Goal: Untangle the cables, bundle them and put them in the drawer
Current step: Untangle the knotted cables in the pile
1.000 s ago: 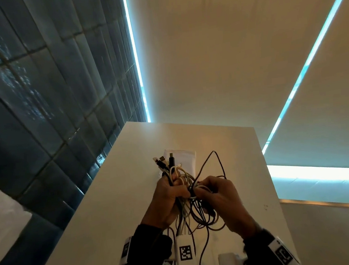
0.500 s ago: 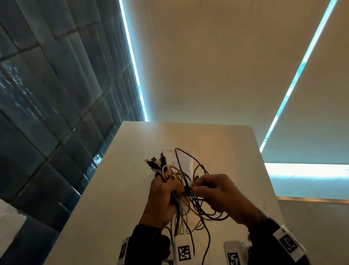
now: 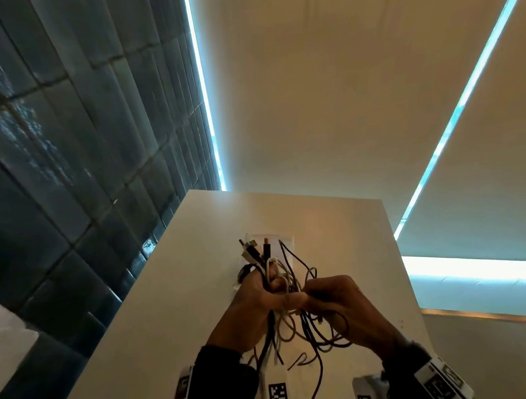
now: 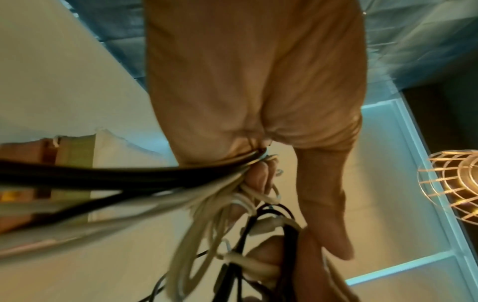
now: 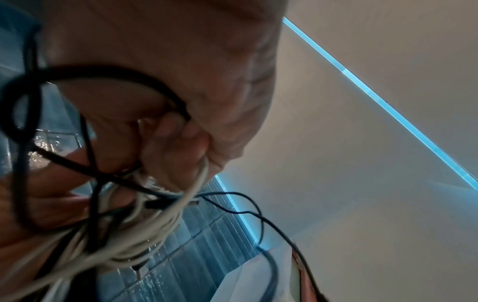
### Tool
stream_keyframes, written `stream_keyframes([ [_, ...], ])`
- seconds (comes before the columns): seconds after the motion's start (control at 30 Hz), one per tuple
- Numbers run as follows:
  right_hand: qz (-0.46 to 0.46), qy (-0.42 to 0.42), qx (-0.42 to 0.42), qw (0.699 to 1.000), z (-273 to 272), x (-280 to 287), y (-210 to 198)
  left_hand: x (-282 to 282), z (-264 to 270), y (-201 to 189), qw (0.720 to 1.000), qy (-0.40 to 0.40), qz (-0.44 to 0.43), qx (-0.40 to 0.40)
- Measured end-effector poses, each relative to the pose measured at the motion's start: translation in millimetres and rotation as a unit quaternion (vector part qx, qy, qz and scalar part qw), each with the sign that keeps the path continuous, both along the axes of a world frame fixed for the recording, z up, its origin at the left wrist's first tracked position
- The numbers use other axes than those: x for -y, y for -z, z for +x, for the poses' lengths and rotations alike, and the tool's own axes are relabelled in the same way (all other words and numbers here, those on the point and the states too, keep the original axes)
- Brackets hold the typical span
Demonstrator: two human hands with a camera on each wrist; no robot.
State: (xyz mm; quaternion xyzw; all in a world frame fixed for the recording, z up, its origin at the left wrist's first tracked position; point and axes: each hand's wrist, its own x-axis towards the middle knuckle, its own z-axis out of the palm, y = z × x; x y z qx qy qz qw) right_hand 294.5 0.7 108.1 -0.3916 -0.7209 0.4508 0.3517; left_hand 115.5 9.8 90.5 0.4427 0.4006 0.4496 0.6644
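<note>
A tangle of black and white cables (image 3: 289,294) hangs between both hands above the white tabletop (image 3: 175,300). My left hand (image 3: 260,297) grips a bunch of them in its fist, with several plug ends (image 3: 254,250) sticking up past the knuckles. My right hand (image 3: 335,297) pinches black and white strands of the tangle right beside the left thumb. Loose black loops (image 3: 316,336) droop under the right hand. The left wrist view shows white cables (image 4: 207,206) and black cables (image 4: 103,177) running through the fist. In the right wrist view curled fingers (image 5: 170,139) hold the cables (image 5: 145,206). No drawer is in view.
A white paper-like sheet (image 3: 285,244) lies on the table behind the plugs. A dark tiled wall (image 3: 63,152) runs along the table's left edge. Pale blinds (image 3: 340,83) with bright light strips stand behind and to the right. A wire lampshade (image 4: 450,183) shows in the left wrist view.
The black loop that stood tall above the hands has dropped lower. My right hand has moved in against the left thumb. The left hand keeps its grip.
</note>
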Motion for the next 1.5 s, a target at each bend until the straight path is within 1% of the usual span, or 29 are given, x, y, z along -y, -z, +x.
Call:
stream_keyframes([
  [0.17,-0.086,-0.063,-0.085,0.991,11.9,-3.9,-5.5,1.5,-2.2,3.1,1.000,0.007,0.011,0.015],
  [0.33,-0.092,-0.052,-0.138,0.985,15.2,-10.3,-2.6,3.7,3.4,2.7,0.999,-0.038,0.020,-0.009],
  [0.43,-0.077,-0.045,-0.137,0.986,12.2,-12.6,-2.0,4.9,9.9,1.2,0.996,-0.077,0.020,-0.035],
  [0.53,-0.081,-0.055,-0.138,0.986,10.6,-12.9,-0.9,6.8,12.8,0.2,0.988,-0.137,0.017,-0.064],
  [0.6,-0.091,-0.058,-0.130,0.986,10.5,-13.5,0.3,7.9,13.5,0.1,0.983,-0.167,0.006,-0.077],
  [0.77,-0.127,-0.068,-0.143,0.979,17.1,-15.3,9.2,11.7,22.9,-8.6,0.969,-0.217,0.000,-0.120],
  [0.87,-0.140,-0.079,-0.131,0.978,18.6,-15.4,16.5,8.1,23.8,-8.2,0.959,-0.253,0.009,-0.129],
  [0.97,-0.148,-0.106,-0.139,0.973,14.1,-11.0,24.3,4.2,19.3,-4.2,0.953,-0.282,0.005,-0.114],
  [1.03,-0.166,-0.075,-0.162,0.970,9.9,-9.8,25.4,3.8,15.0,-0.4,0.955,-0.281,0.001,-0.097],
  [1.1,-0.190,0.016,-0.172,0.966,5.7,-11.8,28.6,4.9,8.5,0.7,0.963,-0.262,-0.004,-0.063],
  [1.17,-0.236,0.118,-0.174,0.949,4.7,-16.1,40.2,6.2,0.3,-0.6,0.967,-0.254,-0.012,0.003],
  [1.23,-0.318,0.190,-0.195,0.908,4.5,-19.7,56.1,5.4,-7.3,0.5,0.963,-0.263,-0.025,0.058],
  [1.3,-0.409,0.223,-0.223,0.857,4.5,-21.7,71.0,3.4,-13.3,2.4,0.959,-0.270,-0.031,0.083],
  [1.33,-0.446,0.224,-0.230,0.835,4.7,-21.8,76.9,2.8,-15.3,2.2,0.957,-0.272,-0.032,0.092],
  [1.37,-0.473,0.215,-0.233,0.822,5.4,-21.6,81.0,1.9,-17.7,1.8,0.956,-0.274,-0.033,0.104],
  [1.4,-0.486,0.201,-0.230,0.819,6.3,-21.1,84.0,1.5,-19.6,0.3,0.954,-0.273,-0.031,0.117],
  [1.5,-0.476,0.163,-0.203,0.840,6.4,-22.0,87.6,0.9,-24.2,-6.1,0.953,-0.263,-0.025,0.151],
])
